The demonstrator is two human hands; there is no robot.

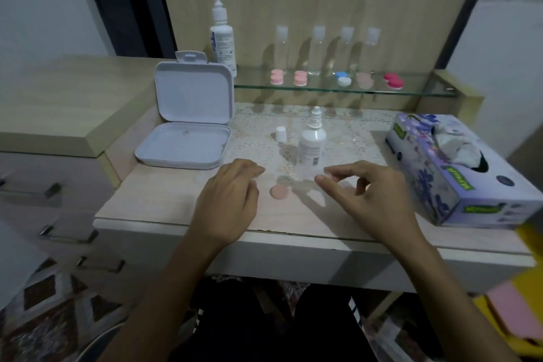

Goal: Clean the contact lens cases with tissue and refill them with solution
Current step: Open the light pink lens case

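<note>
Left hand: palm down over the table, fingers loosely bent and close together, fingertips pointing toward the middle; whether it holds anything cannot be told. Right hand: palm down, thumb and forefinger extended with a gap between them, other fingers curled under, nothing held.

Between the 2 hands: 1 pink cap lying flat on the table. Anything else by the fingertips is too blurred to tell.

Just beyond the hands: 1 solution bottle, upright, nozzle uncovered; its small white cap stands to the left, apart from it.

Left: 1 white hinged box, lid open and standing upright.

Right: 1 purple tissue box, tissue showing at the opening.

Glass shelf at the rear: 5 closed lens cases, namely 2 pink, 1 blue-and-white, 1 pale, 1 red; 4 clear bottles behind them; 1 taller white bottle at the left end.
</note>
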